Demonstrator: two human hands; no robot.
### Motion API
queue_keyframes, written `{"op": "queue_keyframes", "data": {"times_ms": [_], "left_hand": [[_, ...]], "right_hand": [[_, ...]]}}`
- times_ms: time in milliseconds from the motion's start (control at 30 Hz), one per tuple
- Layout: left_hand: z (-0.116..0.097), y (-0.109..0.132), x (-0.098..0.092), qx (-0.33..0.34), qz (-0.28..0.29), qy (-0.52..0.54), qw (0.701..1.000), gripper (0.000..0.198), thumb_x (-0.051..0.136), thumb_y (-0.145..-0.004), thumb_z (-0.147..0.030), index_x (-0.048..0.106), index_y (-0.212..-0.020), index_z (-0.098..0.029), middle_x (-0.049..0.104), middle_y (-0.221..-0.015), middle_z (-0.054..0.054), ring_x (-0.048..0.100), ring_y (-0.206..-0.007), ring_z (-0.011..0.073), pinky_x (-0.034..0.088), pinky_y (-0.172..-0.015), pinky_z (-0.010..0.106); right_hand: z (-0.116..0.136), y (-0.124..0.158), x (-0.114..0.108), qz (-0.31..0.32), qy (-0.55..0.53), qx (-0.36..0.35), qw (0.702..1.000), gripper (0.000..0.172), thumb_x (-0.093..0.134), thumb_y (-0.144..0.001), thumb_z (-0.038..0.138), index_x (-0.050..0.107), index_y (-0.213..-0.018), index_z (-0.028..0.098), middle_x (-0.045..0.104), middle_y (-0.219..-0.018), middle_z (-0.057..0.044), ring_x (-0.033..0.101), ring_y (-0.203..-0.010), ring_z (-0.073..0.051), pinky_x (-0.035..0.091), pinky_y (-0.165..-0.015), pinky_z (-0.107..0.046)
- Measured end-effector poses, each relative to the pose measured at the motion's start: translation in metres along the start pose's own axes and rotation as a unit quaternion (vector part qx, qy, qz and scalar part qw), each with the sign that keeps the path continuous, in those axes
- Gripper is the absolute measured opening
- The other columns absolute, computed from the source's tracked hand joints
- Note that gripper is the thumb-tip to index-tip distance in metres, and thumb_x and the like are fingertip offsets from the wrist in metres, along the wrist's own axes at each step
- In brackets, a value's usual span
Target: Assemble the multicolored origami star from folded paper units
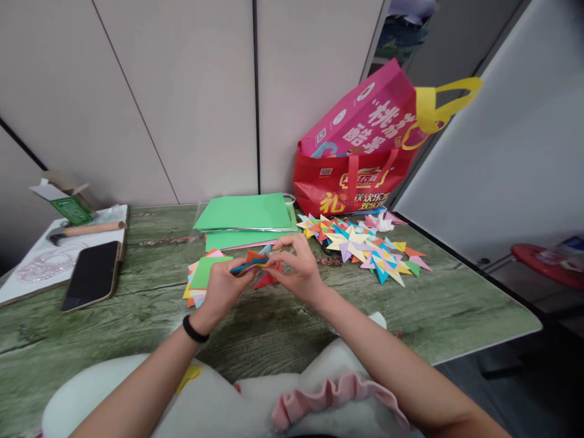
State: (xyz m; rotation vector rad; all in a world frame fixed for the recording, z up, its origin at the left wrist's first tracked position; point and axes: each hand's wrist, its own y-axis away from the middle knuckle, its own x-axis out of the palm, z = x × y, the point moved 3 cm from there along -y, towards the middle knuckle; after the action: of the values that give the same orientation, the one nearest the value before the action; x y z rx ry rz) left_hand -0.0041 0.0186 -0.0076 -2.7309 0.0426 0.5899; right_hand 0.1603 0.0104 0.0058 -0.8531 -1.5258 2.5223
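My left hand (223, 285) and my right hand (297, 269) meet above the green table (137, 316), both pinched on a folded paper star (256, 266) of red, blue and orange pieces. The star is held edge-on between my fingertips. A black band circles my left wrist. Right behind my left hand lies a small stack of coloured paper squares (203, 277) with a green one on top.
A pile of finished paper stars (365, 246) lies to the right. Green paper sheets (244, 216) sit at the back, beside a red bag (353, 182) and a pink bag (365, 115). A black phone (92, 275), a hammer (86, 230) and a small green box (68, 204) are left.
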Motion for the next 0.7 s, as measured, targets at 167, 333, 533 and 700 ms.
{"op": "queue_keyframes", "data": {"times_ms": [167, 333, 533, 700], "left_hand": [[-0.0027, -0.0005, -0.0009, 0.006, -0.002, -0.006, 1.000, 0.025, 0.062, -0.066, -0.025, 0.075, -0.086, -0.016, 0.074, -0.076, 0.002, 0.062, -0.065, 0.0165, 0.047, -0.062, 0.023], [-0.0015, -0.0013, -0.0010, 0.005, -0.007, -0.032, 0.999, 0.024, 0.061, -0.067, -0.025, 0.075, -0.083, -0.015, 0.073, -0.072, 0.002, 0.062, -0.064, 0.0166, 0.047, -0.062, 0.023], [-0.0028, -0.0008, -0.0005, -0.001, -0.008, -0.010, 1.000, 0.025, 0.063, -0.066, -0.026, 0.075, -0.084, -0.015, 0.074, -0.076, 0.002, 0.063, -0.066, 0.0173, 0.047, -0.063, 0.024], [-0.0024, -0.0007, -0.0008, -0.001, -0.014, -0.017, 1.000, 0.021, 0.063, -0.066, -0.024, 0.075, -0.082, -0.016, 0.074, -0.075, 0.002, 0.063, -0.066, 0.0173, 0.047, -0.062, 0.024]], "right_hand": [[0.0026, 0.0008, 0.0043, 0.039, -0.026, -0.042, 0.998, 0.008, 0.061, -0.082, 0.023, 0.060, -0.073, 0.022, 0.063, -0.086, -0.004, 0.055, -0.085, -0.018, 0.044, -0.076, -0.035], [0.0011, 0.0024, 0.0065, 0.042, -0.021, -0.048, 0.998, 0.007, 0.060, -0.083, 0.023, 0.058, -0.076, 0.021, 0.067, -0.094, -0.005, 0.056, -0.090, -0.018, 0.044, -0.080, -0.036], [-0.0012, 0.0036, 0.0088, 0.064, -0.017, -0.036, 0.997, 0.005, 0.059, -0.083, 0.024, 0.059, -0.078, 0.022, 0.068, -0.090, -0.004, 0.057, -0.088, -0.018, 0.044, -0.078, -0.035], [0.0002, 0.0039, 0.0070, 0.035, -0.014, -0.047, 0.998, 0.005, 0.058, -0.083, 0.021, 0.060, -0.079, 0.022, 0.068, -0.090, -0.005, 0.057, -0.089, -0.018, 0.045, -0.078, -0.034]]}}
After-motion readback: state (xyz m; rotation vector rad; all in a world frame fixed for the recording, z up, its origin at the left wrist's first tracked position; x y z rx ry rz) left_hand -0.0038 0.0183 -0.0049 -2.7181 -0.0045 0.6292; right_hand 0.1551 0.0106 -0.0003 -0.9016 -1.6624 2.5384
